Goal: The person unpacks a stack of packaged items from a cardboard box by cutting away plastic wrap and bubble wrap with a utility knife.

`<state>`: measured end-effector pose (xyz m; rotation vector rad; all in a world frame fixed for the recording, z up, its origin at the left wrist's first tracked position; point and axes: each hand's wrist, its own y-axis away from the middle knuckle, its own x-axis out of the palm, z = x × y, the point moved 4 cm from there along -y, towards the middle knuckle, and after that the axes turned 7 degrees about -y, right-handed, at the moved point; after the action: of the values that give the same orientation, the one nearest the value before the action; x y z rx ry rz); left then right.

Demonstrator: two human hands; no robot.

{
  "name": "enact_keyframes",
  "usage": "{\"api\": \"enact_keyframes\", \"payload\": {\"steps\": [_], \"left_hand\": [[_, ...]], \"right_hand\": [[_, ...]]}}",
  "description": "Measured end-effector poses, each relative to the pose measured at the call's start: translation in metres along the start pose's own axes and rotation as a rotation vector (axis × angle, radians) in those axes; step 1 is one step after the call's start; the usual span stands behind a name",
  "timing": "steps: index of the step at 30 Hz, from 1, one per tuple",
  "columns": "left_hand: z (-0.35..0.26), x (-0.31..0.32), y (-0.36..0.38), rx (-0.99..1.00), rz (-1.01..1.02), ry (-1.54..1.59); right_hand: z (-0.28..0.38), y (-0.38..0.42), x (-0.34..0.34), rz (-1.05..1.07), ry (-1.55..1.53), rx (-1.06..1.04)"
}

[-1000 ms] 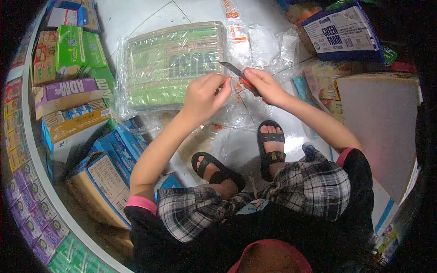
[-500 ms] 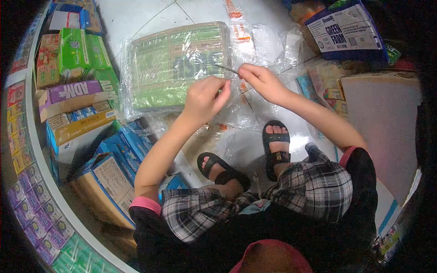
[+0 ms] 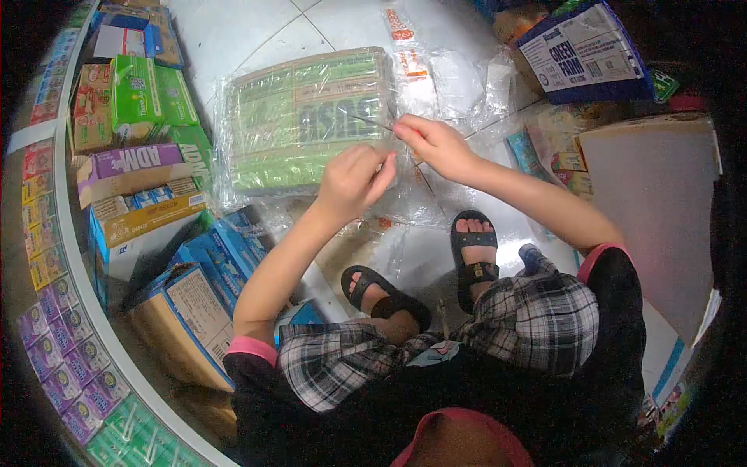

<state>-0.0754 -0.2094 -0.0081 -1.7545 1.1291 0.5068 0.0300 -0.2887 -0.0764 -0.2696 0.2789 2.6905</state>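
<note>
On the floor lies a green printed carton pack (image 3: 272, 117), covered in clear plastic wrap (image 3: 226, 171). My left hand (image 3: 350, 180) is closed at the pack's near right corner, with wrap pinched at its thumb and fingertips. To its right, my right hand (image 3: 437, 144) is closed around a thin, dark, pointed blade (image 3: 364, 118). The blade points left across the top of the pack, and its grip is hidden in my fingers.
Loose wrap and printed orange tape (image 3: 412, 62) lie on the white tiles. Open boxes, including a purple ADM carton (image 3: 136, 161), line the left beside a glass counter (image 3: 117, 335). A blue-edged Green Farm box (image 3: 580, 58) and large carton (image 3: 646, 210) stand right.
The blade has swung further left over the pack as my right hand moved slightly left and down. My left hand has lowered a little, still closed.
</note>
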Motion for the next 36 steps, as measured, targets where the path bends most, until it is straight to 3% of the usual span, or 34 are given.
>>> {"api": "enact_keyframes", "payload": {"steps": [4,10,13,15,22,28,31,33,34,36], "left_hand": [[0.001,-0.006,0.006,-0.052,0.003,-0.012],[-0.002,-0.004,0.007,0.043,-0.065,0.004],[-0.003,-0.007,0.009,0.022,-0.037,-0.003],[-0.008,-0.009,0.013,0.104,-0.023,0.004],[-0.007,-0.011,0.013,0.099,-0.065,0.03],[0.0,-0.014,0.023,0.088,0.012,-0.051],[0.003,-0.017,0.017,0.101,-0.094,-0.046],[0.015,-0.009,0.015,0.049,-0.001,0.188],[0.018,-0.008,0.015,0.052,-0.003,0.185],[0.013,0.001,0.013,0.203,0.185,0.094]], "right_hand": [[-0.016,0.009,-0.003,-0.033,-0.046,0.001],[0.003,-0.008,0.003,0.017,-0.038,0.023],[0.001,-0.007,0.005,0.013,-0.02,-0.067],[-0.021,0.002,0.002,-0.021,-0.064,0.032],[-0.011,-0.01,0.005,0.002,-0.035,-0.019],[-0.037,0.007,-0.004,-0.1,-0.226,-0.018],[-0.035,0.009,-0.008,-0.1,-0.327,0.016],[-0.026,0.006,-0.007,-0.086,-0.354,0.021],[-0.024,0.004,-0.005,-0.086,-0.354,0.017],[-0.016,0.001,-0.001,-0.073,-0.377,-0.093]]}}
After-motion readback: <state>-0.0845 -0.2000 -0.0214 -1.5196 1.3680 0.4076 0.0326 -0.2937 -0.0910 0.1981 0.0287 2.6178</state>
